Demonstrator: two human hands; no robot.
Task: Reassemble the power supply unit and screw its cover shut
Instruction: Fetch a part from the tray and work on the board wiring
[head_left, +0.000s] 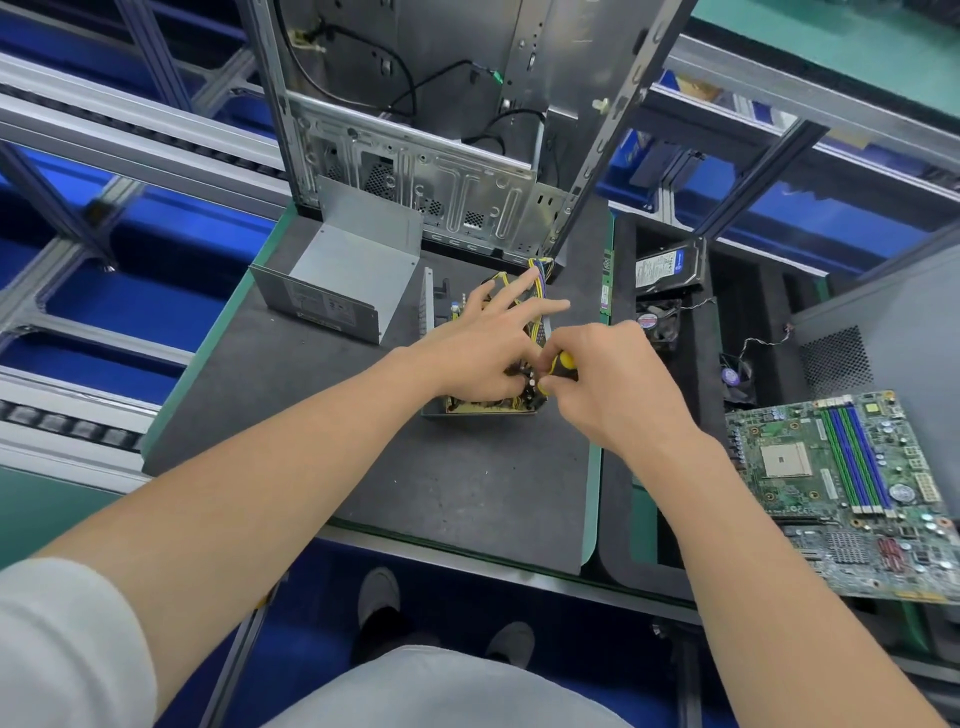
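Centre frame, dark surface (415, 483): open power supply unit (483, 407), board and yellow wires inside. Left hand (488, 348), fingers spread, over it. Right hand (613, 384) fingers pinch a yellow screwdriver (560, 365). Cover (343, 275) behind, upper left. Foam tray (618, 519), right: fan (660, 319), hard drive (667, 265).

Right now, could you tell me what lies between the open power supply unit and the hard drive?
In the head view, a green memory stick lies between the power supply unit and hard drive.

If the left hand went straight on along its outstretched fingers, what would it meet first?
Likely the yellow wire bundle, just ahead of the left hand; behind it, the computer case. Depth is uncertain.
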